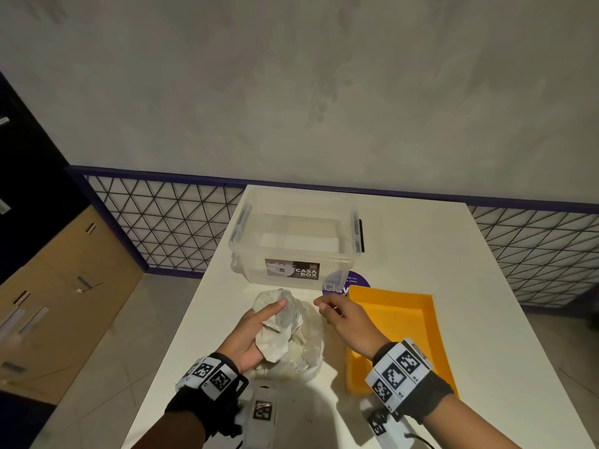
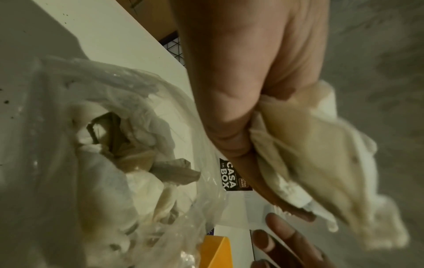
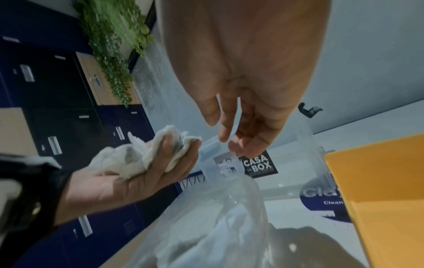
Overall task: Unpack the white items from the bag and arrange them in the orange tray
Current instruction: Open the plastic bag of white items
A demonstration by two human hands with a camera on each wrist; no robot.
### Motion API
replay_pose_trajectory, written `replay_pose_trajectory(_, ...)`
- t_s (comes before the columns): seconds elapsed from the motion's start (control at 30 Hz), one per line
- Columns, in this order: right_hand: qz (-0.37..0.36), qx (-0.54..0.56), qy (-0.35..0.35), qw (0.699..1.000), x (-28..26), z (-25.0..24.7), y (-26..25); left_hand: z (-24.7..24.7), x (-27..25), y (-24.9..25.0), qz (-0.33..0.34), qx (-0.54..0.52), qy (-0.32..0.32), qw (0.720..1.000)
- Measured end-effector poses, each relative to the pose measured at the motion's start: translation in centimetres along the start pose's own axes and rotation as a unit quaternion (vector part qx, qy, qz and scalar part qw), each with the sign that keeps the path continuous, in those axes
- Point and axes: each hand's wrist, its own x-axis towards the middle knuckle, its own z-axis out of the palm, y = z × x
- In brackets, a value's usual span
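A clear plastic bag (image 1: 304, 348) (image 2: 128, 127) (image 3: 218, 223) holding several crumpled white cloths lies on the white table (image 1: 421, 254). My left hand (image 1: 256, 332) (image 2: 241, 112) (image 3: 146, 174) grips one white cloth (image 1: 275, 335) (image 2: 309, 159) (image 3: 128, 157) just above the bag. My right hand (image 1: 343, 319) (image 3: 238, 112) hovers to the right of the bag with relaxed fingers and holds nothing. The orange tray (image 1: 402, 325) (image 3: 380, 190) (image 2: 213, 252) lies right of the bag, partly under my right wrist, with nothing visible in it.
A clear lidless storage box (image 1: 295, 241) labelled CASA BOX stands behind the bag. A round purple sticker (image 1: 356, 281) sits on the table between box and tray. Lockers (image 1: 48, 254) and a wire-mesh fence (image 1: 162, 222) stand to the left.
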Motion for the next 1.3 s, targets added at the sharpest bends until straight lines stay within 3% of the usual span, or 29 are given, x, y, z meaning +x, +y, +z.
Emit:
replay_pose_trajectory(0.2, 0.026, 0.103, -0.087, 0.991, 0.4, -0.8, -0.5, 1.0, -0.1, -1.0, 0.004, 0.006, -0.019, 1.000)
replay_pose_trajectory(0.43, 0.030, 0.168, -0.084, 0.982, 1.5, -0.5, -0.1, 0.6, -0.3, -1.5, 0.017, -0.008, -0.015, 1.000)
replay_pose_trajectory(0.6, 0.030, 0.192, -0.080, 0.978, 2.4, -0.1, -0.4, -1.3, -0.7, -1.4, 0.038, -0.020, 0.025, 0.999)
replay_pose_trajectory(0.93, 0.044, 0.227, -0.095, 0.968, 3.6, 0.9, -2.3, -3.2, -1.2, 0.0, 0.005, -0.057, 0.034, 0.998)
replay_pose_trajectory(1.13, 0.010, 0.111, -0.078, 0.991, 4.2, 1.4, -2.7, -3.3, -1.8, 1.5, 0.004, -0.043, 0.066, 0.997)
replay_pose_trajectory(1.3, -0.015, -0.025, -0.083, 0.996, 4.0, 2.0, -2.7, -4.0, -2.6, 1.9, -0.007, -0.051, 0.054, 0.997)
